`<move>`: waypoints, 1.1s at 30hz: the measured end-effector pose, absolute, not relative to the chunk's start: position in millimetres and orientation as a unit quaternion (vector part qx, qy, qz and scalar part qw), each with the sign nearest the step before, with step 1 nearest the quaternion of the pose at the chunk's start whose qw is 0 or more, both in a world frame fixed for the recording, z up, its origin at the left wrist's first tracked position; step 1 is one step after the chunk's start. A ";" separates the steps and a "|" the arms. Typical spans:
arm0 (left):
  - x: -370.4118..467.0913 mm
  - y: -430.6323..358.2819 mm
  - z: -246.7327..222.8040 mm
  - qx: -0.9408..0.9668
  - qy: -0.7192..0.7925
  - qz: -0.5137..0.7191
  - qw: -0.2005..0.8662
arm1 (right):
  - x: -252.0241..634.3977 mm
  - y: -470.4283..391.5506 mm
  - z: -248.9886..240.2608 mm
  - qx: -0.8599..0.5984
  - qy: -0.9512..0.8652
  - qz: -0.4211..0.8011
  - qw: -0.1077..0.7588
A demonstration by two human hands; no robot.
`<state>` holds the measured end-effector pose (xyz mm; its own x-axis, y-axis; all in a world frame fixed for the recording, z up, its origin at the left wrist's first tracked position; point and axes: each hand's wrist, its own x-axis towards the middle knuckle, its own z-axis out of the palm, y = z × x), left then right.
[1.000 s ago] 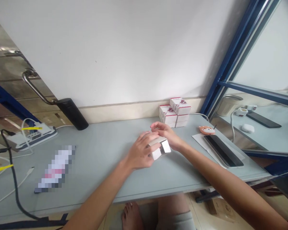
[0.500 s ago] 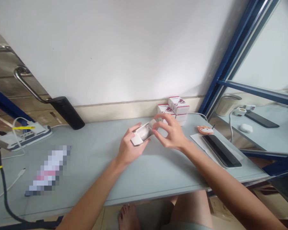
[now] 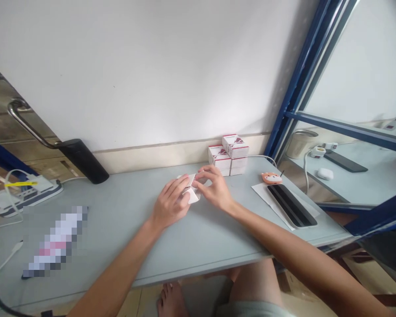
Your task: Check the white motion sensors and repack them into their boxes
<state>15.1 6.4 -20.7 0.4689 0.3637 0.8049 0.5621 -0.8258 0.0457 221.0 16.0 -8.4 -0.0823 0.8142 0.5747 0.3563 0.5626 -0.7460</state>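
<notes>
A small white cardboard box (image 3: pixel 193 197) is held above the middle of the table, its pale flaps standing out between my hands. My left hand (image 3: pixel 170 203) wraps round its left side, fingers over the top and thumb along the near side. At the right end, the thumb and bent fingers of my right hand (image 3: pixel 214 188) grip the box's edge. My fingers hide most of the box, and whatever lies inside cannot be made out. Just behind my right hand stand several white and red printed boxes (image 3: pixel 235 147), stacked against the wall.
To the right, a black phone (image 3: pixel 292 204) lies on white paper (image 3: pixel 262 193) beside an orange animal-face item (image 3: pixel 271 178). A black cylinder (image 3: pixel 84 160) and a power strip (image 3: pixel 33 193) are at the left, with cables. A blurred packet (image 3: pixel 56 242) lies front left. A mirror (image 3: pixel 346 163) stands right.
The box has turned, so its open side with the clear contents no longer faces me. My left fingers have moved over its top, and the right hand has come closer. The view has shifted slightly.
</notes>
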 end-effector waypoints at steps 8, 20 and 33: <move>14.3 8.3 -12.5 -0.788 -0.372 -0.487 -0.060 | 235.7 25.9 5.9 -0.372 -0.710 0.143 0.580; -26.9 38.6 -14.5 -0.534 -0.545 -0.624 -0.169 | 257.2 43.0 16.8 -0.472 -0.514 0.386 0.603; -12.8 11.8 6.4 -0.573 -0.578 -0.578 0.063 | 238.6 46.9 -21.0 -0.502 -0.522 0.530 0.441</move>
